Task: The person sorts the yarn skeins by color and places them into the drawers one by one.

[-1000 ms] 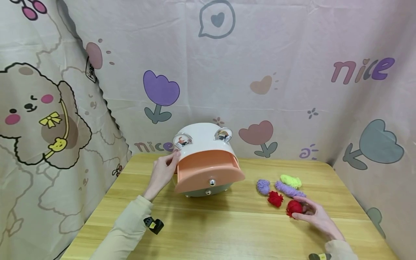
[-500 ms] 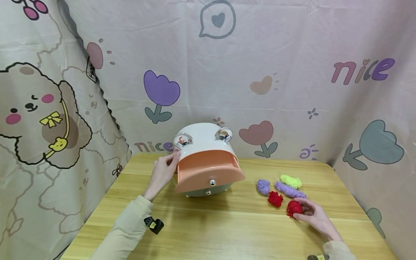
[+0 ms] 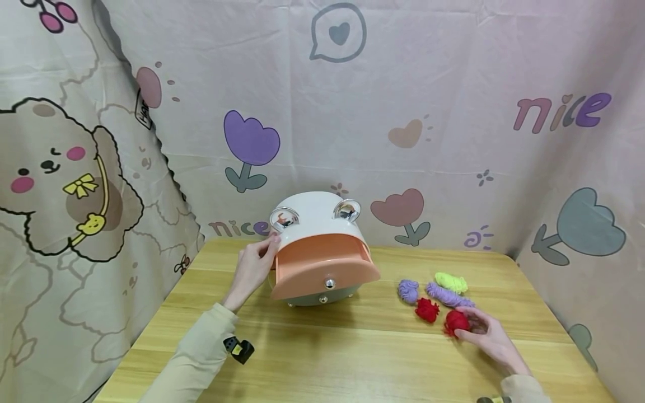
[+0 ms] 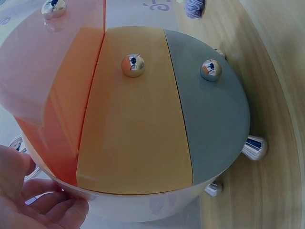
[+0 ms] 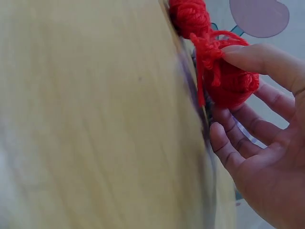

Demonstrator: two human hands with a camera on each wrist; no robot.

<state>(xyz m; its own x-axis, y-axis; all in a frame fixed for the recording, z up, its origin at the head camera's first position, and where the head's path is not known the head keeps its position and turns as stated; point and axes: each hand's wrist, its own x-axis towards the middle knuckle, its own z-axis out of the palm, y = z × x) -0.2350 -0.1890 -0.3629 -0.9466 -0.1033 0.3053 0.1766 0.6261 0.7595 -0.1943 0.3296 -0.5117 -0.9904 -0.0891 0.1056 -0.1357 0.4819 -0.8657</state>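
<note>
A small storage box (image 3: 313, 208) with a white shell and two silver ears stands on the table. Its orange top drawer (image 3: 327, 275) is pulled out; a yellow drawer (image 4: 136, 114) and a grey one (image 4: 209, 114) are closed below. My left hand (image 3: 254, 267) holds the shell's left side near the ear, fingers bent against it. At the right, my right hand (image 3: 491, 337) pinches a red yarn ball (image 3: 457, 323) between thumb and fingers, at the tabletop. In the right wrist view the thumb lies on the red yarn ball (image 5: 233, 81), several fingers beneath.
Beside the right hand lie a second red yarn ball (image 3: 427, 310), a purple yarn ball (image 3: 408, 291), a long purple yarn bundle (image 3: 448, 295) and a yellow-green one (image 3: 451, 282). Printed curtains (image 3: 322, 112) hang behind and at both sides of the wooden table (image 3: 353, 364).
My right hand has shifted very slightly left, its fingers staying at the red yarn ball. The left hand and the storage box keep their places.
</note>
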